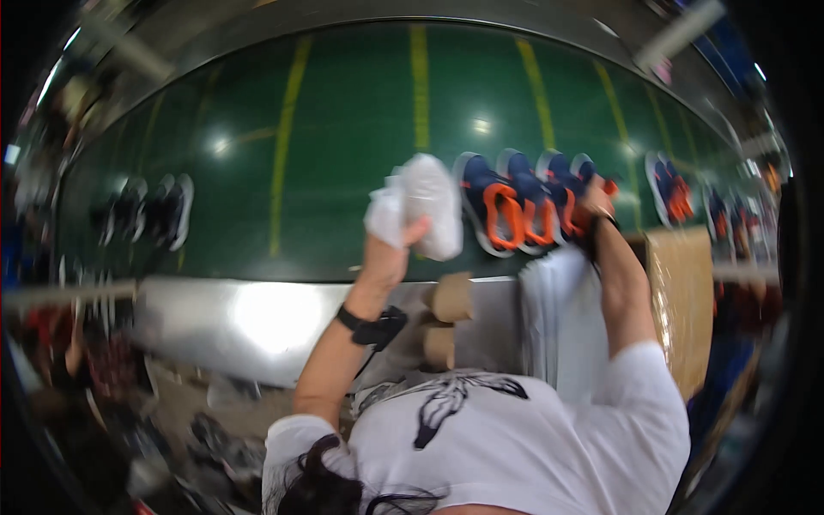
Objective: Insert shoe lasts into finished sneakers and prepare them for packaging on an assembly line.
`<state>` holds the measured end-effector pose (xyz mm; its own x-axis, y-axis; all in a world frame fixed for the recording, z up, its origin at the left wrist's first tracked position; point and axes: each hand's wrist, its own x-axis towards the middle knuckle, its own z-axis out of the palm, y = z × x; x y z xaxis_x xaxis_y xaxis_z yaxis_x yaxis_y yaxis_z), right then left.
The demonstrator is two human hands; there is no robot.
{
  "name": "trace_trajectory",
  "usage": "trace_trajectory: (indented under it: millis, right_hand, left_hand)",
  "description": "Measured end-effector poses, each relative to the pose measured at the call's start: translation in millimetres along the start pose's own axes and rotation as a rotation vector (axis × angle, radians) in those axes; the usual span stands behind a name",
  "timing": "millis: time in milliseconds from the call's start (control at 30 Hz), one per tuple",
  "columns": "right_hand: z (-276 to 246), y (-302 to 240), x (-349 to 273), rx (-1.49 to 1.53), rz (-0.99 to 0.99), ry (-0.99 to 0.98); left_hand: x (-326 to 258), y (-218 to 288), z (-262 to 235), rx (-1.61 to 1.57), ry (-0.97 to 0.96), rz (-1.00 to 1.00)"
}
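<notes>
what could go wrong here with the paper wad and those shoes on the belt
1. The left hand grips only the lower edge of the crumpled white paper, so the wad could slip onto the green conveyor belt.
2. The right hand reaches over the tightly packed navy and orange shoes; it could knock a neighbour out of line.
3. The stack of white sheets stands beside the right forearm and might get brushed over.

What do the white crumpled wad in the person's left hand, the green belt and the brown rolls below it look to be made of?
The white crumpled wad looks like thin tissue paper or soft wrap: matte, creased, bunched in the left hand. The green belt seems rubber or plastic with a glossy finish, since lamps glare off it. The brown rolls look like matte cardboard or tape; blur leaves that open.
</notes>
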<state>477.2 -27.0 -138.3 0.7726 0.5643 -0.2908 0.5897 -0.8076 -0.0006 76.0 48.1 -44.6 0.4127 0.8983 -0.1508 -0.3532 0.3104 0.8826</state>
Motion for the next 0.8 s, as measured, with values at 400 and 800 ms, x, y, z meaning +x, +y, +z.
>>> trace_trajectory:
  millis: [400,800]
  right_hand:
    - [3,-97,-56,0.584,-0.765,0.008]
    - [-73,-76,-205,1.415,-0.596,-0.201]
  left_hand:
    - [23,-24,47,0.007,-0.053,0.082]
    - [16,-15,78,-0.589,-0.434,-0.234]
